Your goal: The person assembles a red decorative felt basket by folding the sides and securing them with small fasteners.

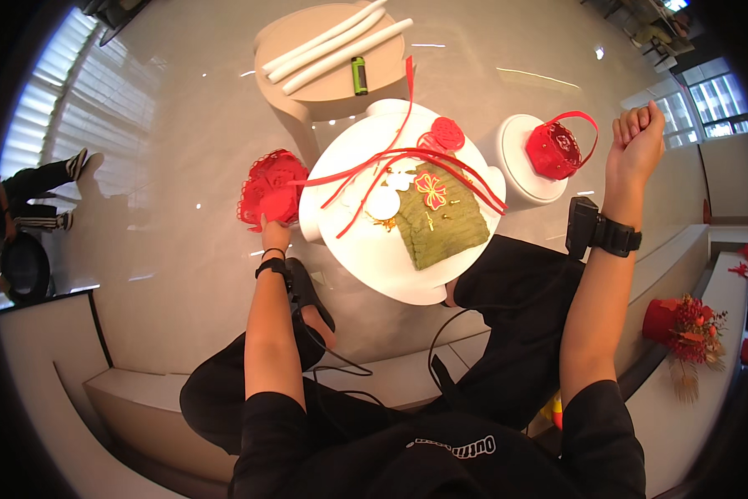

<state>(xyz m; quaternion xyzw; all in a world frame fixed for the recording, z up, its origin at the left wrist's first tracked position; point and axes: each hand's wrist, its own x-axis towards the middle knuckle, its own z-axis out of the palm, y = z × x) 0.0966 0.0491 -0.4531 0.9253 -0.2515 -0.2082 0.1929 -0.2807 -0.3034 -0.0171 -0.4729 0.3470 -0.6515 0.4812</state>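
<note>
At the left edge of the white round table (366, 264), my left hand (275, 232) grips a red lacy openwork basket (272, 185) by its near side; the red piece hides most of the fingers. My right hand (638, 133) is raised at the far right, fingers curled in, with nothing visible in it. Long red ribbons (407, 153) lie across the table. Beneath them sits a folded green cloth (442, 237) with a red and gold bow-shaped ornament (431, 191) on top. White round pieces (382, 203), small gold bits (386, 224) and a red lacy roll (447, 134) lie beside it.
A white stool (520, 179) to the right holds a red hexagonal basket (553, 151) with a looped handle. Beyond, a beige table (307, 29) carries white tubes (341, 51) and a green-black cylinder (359, 76). Red flowers (697, 331) stand on a ledge at right.
</note>
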